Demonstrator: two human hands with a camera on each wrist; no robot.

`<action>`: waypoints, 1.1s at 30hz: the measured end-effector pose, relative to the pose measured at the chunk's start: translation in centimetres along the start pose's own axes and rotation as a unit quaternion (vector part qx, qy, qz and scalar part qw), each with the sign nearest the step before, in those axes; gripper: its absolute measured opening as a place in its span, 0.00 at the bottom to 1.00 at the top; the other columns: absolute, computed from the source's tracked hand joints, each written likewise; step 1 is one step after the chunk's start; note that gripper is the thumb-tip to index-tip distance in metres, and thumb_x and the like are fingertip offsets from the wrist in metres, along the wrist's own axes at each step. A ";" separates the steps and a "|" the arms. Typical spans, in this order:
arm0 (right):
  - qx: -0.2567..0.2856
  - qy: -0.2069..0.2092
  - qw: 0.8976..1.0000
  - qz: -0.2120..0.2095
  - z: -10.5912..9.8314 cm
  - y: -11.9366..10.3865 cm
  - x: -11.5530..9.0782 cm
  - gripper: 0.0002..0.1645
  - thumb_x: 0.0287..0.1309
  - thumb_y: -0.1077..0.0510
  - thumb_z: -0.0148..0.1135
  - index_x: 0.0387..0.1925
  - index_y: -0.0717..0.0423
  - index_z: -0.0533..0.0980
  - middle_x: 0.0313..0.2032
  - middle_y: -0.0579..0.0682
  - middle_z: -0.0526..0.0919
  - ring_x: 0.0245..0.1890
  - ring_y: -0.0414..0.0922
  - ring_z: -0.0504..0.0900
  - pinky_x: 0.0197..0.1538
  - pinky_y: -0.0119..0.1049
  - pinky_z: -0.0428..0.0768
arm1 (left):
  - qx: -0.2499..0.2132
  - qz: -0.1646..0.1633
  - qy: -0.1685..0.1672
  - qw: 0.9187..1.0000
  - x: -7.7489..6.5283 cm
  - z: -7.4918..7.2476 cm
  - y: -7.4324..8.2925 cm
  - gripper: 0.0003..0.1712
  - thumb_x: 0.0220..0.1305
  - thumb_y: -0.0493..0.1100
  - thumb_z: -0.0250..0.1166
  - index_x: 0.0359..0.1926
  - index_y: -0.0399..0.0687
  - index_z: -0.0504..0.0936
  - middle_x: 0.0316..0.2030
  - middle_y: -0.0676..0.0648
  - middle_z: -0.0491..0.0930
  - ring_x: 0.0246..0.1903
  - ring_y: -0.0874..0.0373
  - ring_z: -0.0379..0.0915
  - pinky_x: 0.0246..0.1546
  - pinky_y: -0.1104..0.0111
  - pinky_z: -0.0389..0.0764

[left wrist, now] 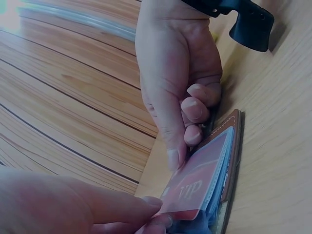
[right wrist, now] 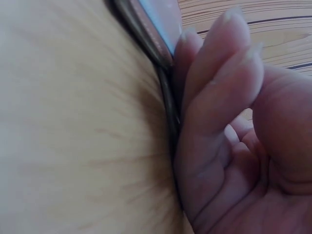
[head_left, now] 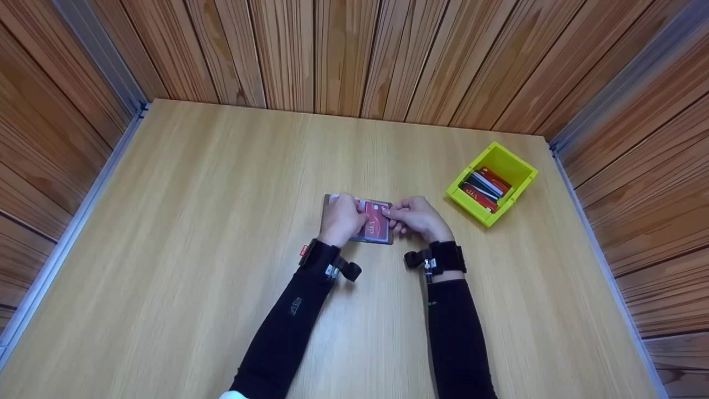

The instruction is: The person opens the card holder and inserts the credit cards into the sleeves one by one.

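Observation:
A brown card holder (left wrist: 237, 131) lies open on the table, its clear blue-edged sleeves (left wrist: 224, 168) stacked inside. A red card marked VIP (head_left: 376, 221) sits in the top sleeve, seemingly most of the way in. At the sleeve's left side, my left hand (head_left: 342, 218) pinches the edge between thumb and fingers. My right hand (head_left: 422, 218) holds the card's right end between thumb and forefinger, its other fingers curled by the holder. The right wrist view shows that hand (right wrist: 219, 122) low against the tabletop, with its fingertips partly hiding the holder.
A yellow-green box (head_left: 510, 160) stands to the right, beyond my right hand. Several red, white and dark cards (head_left: 483, 189) lean inside it. Wood-plank walls (head_left: 343, 61) bound the table (head_left: 221, 166) at the back and sides.

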State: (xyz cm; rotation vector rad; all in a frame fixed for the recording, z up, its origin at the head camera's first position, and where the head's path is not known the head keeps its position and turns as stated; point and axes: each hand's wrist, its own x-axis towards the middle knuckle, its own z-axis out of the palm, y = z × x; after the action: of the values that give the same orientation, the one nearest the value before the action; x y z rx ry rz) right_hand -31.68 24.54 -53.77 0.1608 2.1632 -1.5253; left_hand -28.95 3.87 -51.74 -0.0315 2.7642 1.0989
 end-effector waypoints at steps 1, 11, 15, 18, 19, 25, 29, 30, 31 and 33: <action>0.000 0.001 1.000 0.000 0.0 0.0 0.0 0.09 0.72 0.58 0.71 0.39 0.59 0.80 0.21 0.41 0.85 0.18 0.31 0.79 0.24 0.22 0.77 | 0.003 -0.002 -0.002 1.000 0.0 0.0 0.1 0.07 0.70 0.42 0.73 0.36 0.43 0.91 0.38 0.46 0.92 0.38 0.55 0.82 0.42 0.63 0.81; -0.006 0.006 1.000 0.013 -0.1 0.0 0.0 0.10 0.73 0.56 0.71 0.42 0.58 0.80 0.24 0.42 0.86 0.21 0.33 0.82 0.27 0.24 0.80 | 0.009 0.005 -0.015 1.000 1.5 1.3 -1.1 0.19 0.69 0.46 0.73 0.21 0.53 0.79 0.23 0.54 0.78 0.25 0.59 0.72 0.27 0.66 0.69; 0.000 0.010 1.000 0.011 -0.4 -0.1 -0.3 0.11 0.73 0.56 0.71 0.44 0.59 0.79 0.25 0.43 0.86 0.22 0.34 0.82 0.27 0.24 0.82 | -0.010 0.013 -0.019 1.000 3.0 2.6 -1.8 0.23 0.69 0.49 0.73 0.18 0.57 0.73 0.19 0.57 0.73 0.21 0.61 0.70 0.22 0.67 0.67; 0.003 0.011 1.000 0.007 -0.3 0.1 -0.5 0.11 0.72 0.56 0.71 0.44 0.59 0.78 0.24 0.43 0.85 0.22 0.35 0.83 0.27 0.24 0.83 | -0.020 0.015 -0.023 0.999 3.1 3.0 -1.6 0.21 0.70 0.49 0.71 0.19 0.56 0.76 0.20 0.57 0.74 0.20 0.62 0.71 0.20 0.67 0.68; 0.003 0.012 1.000 0.006 -0.3 0.2 -0.5 0.11 0.72 0.56 0.71 0.44 0.59 0.78 0.24 0.43 0.85 0.22 0.34 0.83 0.27 0.25 0.83 | -0.022 0.018 -0.024 0.999 3.0 3.1 -1.6 0.19 0.70 0.49 0.71 0.21 0.56 0.78 0.21 0.57 0.75 0.21 0.62 0.72 0.21 0.68 0.68; -0.046 -0.019 0.999 -0.006 -0.2 -0.3 -1.0 0.09 0.76 0.56 0.67 0.43 0.58 0.77 0.26 0.45 0.85 0.23 0.36 0.86 0.30 0.27 0.87 | -0.031 0.059 0.009 0.998 0.8 1.4 -0.4 0.11 0.70 0.45 0.72 0.29 0.49 0.90 0.26 0.54 0.82 0.25 0.61 0.73 0.23 0.68 0.69; -0.126 -0.039 0.991 -0.021 -2.2 -1.8 -2.3 0.14 0.79 0.53 0.63 0.51 0.62 0.78 0.33 0.49 0.86 0.26 0.39 0.87 0.34 0.31 0.89 | -0.030 0.049 0.018 0.998 -1.7 -1.0 1.5 0.09 0.71 0.41 0.71 0.33 0.43 0.92 0.27 0.51 0.83 0.25 0.61 0.73 0.24 0.71 0.67; -0.142 -0.027 0.989 -0.024 -3.2 -2.3 -2.8 0.16 0.79 0.52 0.63 0.53 0.62 0.78 0.33 0.50 0.86 0.27 0.40 0.86 0.35 0.32 0.89 | -0.031 0.046 0.018 0.998 -1.9 -1.2 1.5 0.09 0.72 0.41 0.71 0.35 0.43 0.92 0.28 0.51 0.83 0.24 0.61 0.72 0.24 0.71 0.67; -0.159 -0.007 0.987 -0.030 -4.3 -2.9 -3.3 0.18 0.79 0.51 0.62 0.55 0.63 0.78 0.34 0.50 0.86 0.27 0.40 0.86 0.36 0.33 0.89 | -0.033 0.042 0.017 0.998 -2.0 -1.3 1.5 0.08 0.73 0.41 0.71 0.36 0.42 0.92 0.28 0.51 0.83 0.24 0.62 0.73 0.24 0.72 0.67; -0.183 0.055 0.981 -0.044 -6.9 -4.0 -4.2 0.20 0.80 0.51 0.61 0.56 0.64 0.79 0.36 0.51 0.85 0.29 0.41 0.84 0.37 0.34 0.87 | -0.039 0.041 0.013 0.998 -2.2 -1.4 1.6 0.08 0.74 0.40 0.70 0.37 0.42 0.91 0.28 0.50 0.84 0.24 0.62 0.73 0.23 0.72 0.67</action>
State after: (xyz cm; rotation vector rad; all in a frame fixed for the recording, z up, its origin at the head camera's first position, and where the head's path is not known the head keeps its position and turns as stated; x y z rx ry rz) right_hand -31.68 30.07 -46.67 0.0253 2.5259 -1.1581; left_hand -27.15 3.98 -49.34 0.0590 2.7678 1.2339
